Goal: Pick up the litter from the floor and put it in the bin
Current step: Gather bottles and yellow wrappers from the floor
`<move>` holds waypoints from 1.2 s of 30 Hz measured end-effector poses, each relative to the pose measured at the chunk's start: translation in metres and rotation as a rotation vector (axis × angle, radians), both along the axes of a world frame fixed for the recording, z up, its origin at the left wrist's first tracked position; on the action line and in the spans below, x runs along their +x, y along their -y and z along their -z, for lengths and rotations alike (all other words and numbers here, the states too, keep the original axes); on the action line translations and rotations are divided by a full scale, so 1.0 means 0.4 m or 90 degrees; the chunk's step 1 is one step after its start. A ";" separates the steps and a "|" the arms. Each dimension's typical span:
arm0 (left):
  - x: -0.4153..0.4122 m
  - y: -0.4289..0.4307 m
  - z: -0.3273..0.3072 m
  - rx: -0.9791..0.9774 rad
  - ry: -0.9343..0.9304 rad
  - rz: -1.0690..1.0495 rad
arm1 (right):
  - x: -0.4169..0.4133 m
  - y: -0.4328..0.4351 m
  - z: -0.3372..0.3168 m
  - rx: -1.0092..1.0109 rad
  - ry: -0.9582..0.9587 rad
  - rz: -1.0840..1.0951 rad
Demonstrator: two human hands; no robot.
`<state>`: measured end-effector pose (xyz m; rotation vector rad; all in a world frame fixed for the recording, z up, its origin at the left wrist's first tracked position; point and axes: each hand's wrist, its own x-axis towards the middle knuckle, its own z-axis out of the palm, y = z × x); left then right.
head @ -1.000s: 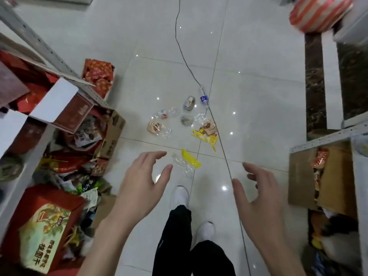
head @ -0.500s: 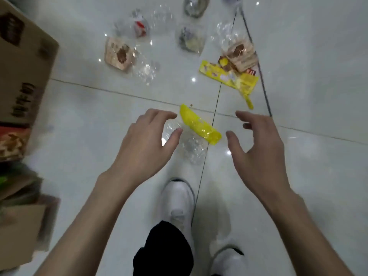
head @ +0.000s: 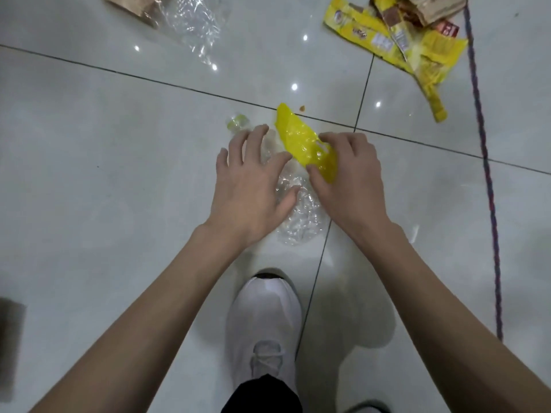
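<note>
Since the yellow wrapper [head: 298, 138] lies on the floor [head: 104, 174] straight ahead of the person, just past the toe of a white shoe [head: 265, 317], both hands are right at it and neither has far to reach. Its long axis runs on a slant, from a far tip close to where the grout lines cross down to a near end on the right. That near end sits inside the right hand [head: 354, 186], which pinches it with the thumb on one side and curled fingers on the other. The right hand is therefore the nearer one to this piece, and I judge that a lift along that slant, up and toward the body, would bring it away cleanly. Under and beside the wrapper lies crumpled clear plastic [head: 301, 222], with its bulk toward the person. The left hand [head: 247, 189] is over it with fingers spread and a little bent, holding nothing that I can see; whether the fingertips touch the film I cannot tell. Being so light, the film may drag along with the wrapper or slip aside, so the left hand looks well placed to gather it. No bin shows. Farther off, toward the far right of the floor, a torn packet [head: 387, 43] lies beside a dark cord [head: 484, 150]. It bears a round logo, a white panel of small print and a red patch with pale marks, all too blurred to read. On the wrapper in hand no writing shows.
</note>
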<state>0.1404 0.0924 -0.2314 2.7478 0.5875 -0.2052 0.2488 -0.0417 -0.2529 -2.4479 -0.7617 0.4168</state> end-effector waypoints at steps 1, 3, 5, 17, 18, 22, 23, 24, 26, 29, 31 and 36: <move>0.000 -0.002 0.010 0.008 0.007 0.006 | 0.000 -0.004 0.009 -0.008 0.007 -0.007; -0.001 -0.002 0.029 0.021 0.026 0.014 | -0.001 -0.009 0.025 -0.025 0.028 -0.022; -0.001 0.002 0.044 0.023 0.029 0.012 | -0.001 -0.010 0.035 -0.038 0.051 -0.036; -0.018 0.024 0.062 0.047 0.021 -0.053 | -0.005 -0.006 0.051 0.019 0.065 -0.026; -0.023 0.024 0.059 0.061 0.007 -0.069 | -0.007 -0.006 0.050 0.020 0.062 -0.019; -0.043 0.029 0.058 0.069 -0.035 -0.132 | -0.018 -0.005 0.048 0.014 0.069 -0.013; -0.047 0.032 0.059 0.057 -0.033 -0.141 | -0.021 -0.004 0.047 0.015 0.068 -0.013; -0.049 0.034 0.060 0.039 -0.025 -0.150 | -0.022 -0.003 0.045 0.019 0.061 -0.012; -0.049 0.037 0.059 0.007 -0.004 -0.173 | -0.025 -0.003 0.042 0.034 0.045 -0.010; -0.045 0.037 0.052 -0.010 0.012 -0.190 | -0.026 -0.002 0.038 0.048 0.049 -0.009; -0.045 0.034 0.043 -0.027 0.032 -0.194 | -0.027 -0.003 0.035 0.050 0.050 -0.006; -0.045 0.022 0.013 -0.063 0.078 -0.211 | -0.032 0.002 0.027 0.053 0.054 0.000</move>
